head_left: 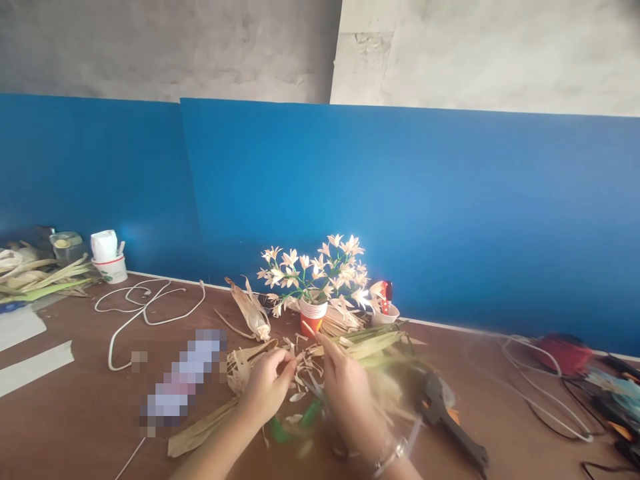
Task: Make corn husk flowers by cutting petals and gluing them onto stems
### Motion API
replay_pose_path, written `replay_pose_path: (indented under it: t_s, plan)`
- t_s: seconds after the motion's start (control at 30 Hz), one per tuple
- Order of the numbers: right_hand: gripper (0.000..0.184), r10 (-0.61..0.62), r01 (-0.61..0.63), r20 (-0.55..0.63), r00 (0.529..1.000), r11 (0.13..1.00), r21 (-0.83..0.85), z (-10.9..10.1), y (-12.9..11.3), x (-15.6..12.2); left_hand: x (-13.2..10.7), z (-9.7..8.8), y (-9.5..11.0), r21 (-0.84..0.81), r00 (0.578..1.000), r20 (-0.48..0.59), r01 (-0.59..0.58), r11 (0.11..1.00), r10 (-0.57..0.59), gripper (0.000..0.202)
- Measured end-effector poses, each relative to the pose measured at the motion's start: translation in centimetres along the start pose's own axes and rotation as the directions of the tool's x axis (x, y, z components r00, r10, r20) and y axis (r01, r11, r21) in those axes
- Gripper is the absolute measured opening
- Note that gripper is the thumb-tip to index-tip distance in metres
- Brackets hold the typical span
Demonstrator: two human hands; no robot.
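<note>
My left hand (pixel 270 381) is closed in a pinch over a pile of pale husk scraps (pixel 299 396). Whatever lies between its fingertips is too small to tell from the scraps behind. Close beside it, my right hand (pixel 345 377) has its index finger raised toward the cup and the other fingers curled, mostly hidden. Just beyond the hands, cream husk flowers (pixel 317 272) on green stems stand in a red and white paper cup (pixel 313 318). Below the hands lies a blurred green object (pixel 280 430). Dried corn husks (pixel 240 367) surround the pile.
A black glue gun (pixel 443 417) lies right of my right hand. White cables (pixel 145 310) loop at the left. A white bowl (pixel 385 315) holds a red-handled item. A dry husk bundle (pixel 255 313) lies behind. A blue partition (pixel 400 213) borders the brown table (pixel 75 413).
</note>
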State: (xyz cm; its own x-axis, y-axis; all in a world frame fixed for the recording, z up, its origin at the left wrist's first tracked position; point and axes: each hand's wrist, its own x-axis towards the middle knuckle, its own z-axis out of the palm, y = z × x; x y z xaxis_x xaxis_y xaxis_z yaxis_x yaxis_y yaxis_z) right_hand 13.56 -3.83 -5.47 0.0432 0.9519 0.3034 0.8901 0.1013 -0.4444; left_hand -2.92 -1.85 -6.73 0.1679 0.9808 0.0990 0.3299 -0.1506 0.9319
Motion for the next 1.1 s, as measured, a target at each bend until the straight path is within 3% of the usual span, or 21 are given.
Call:
replay_pose_path:
  t_s: [0.07, 0.13, 0.2, 0.3, 0.5, 0.63, 0.73, 0.87, 1.0, 1.1]
  plan:
    - [0.04, -0.021, 0.028, -0.034, 0.999, 0.977, 0.212, 0.2, 0.0, 0.1, 0.0, -0.3, -0.3, 0.204, 0.982, -0.029, -0.179, 0.962, 0.189, 0.025]
    - [0.034, -0.05, 0.05, -0.007, 0.999, 0.943, 0.33, 0.5, -0.2, 0.0, 0.0, -0.5, -0.4, 0.367, 0.946, -0.037, -0.286, 0.885, 0.321, 0.024]
    - [0.03, -0.076, 0.072, -0.002, 0.997, 0.937, 0.342, 0.8, -0.4, -0.2, 0.0, -0.7, -0.3, 0.46, 0.912, 0.001, -0.364, 0.81, 0.409, 0.02]
    - [0.012, -0.135, 0.154, -0.091, 0.987, 0.954, 0.257, 1.3, -0.4, -0.6, -0.2, -0.6, -0.3, 0.515, 0.872, 0.058, -0.444, 0.733, 0.486, 0.018]
    - [0.019, -0.383, 0.417, -0.252, 0.888, 0.904, 0.096, 2.5, 0.0, -1.3, -0.6, 0.4, -0.8, 0.568, 0.87, -0.062, -0.372, 0.734, 0.489, 0.016]
    - [0.022, -0.466, 0.502, -0.336, 0.819, 0.865, 0.024, 3.1, 0.1, -1.5, -0.8, 0.7, -0.7, 0.568, 0.881, -0.089, -0.339, 0.75, 0.465, 0.015]
    - [0.023, -0.418, 0.45, -0.294, 0.86, 0.892, 0.049, 3.0, 0.2, -1.5, -0.7, 0.0, -0.4, 0.611, 0.905, -0.091, -0.279, 0.741, 0.416, 0.015]
    - [0.017, -0.168, 0.175, -0.114, 0.979, 0.983, 0.048, 2.3, 0.1, -1.2, -0.2, -1.7, 0.2, 0.687, 0.947, -0.115, -0.142, 0.713, 0.299, 0.014]
    - [0.02, 0.003, 0.012, 0.147, 0.989, 0.995, -0.099, 1.9, -0.4, -0.8, -0.2, -2.2, 0.7, 0.692, 0.961, 0.147, -0.27, 0.669, 0.236, 0.013]
    - [0.022, 0.043, -0.013, 0.2, 0.979, 0.989, -0.147, 2.0, -0.5, -0.7, -0.8, -1.6, 0.7, 0.683, 0.937, 0.293, -0.343, 0.645, 0.189, 0.006]
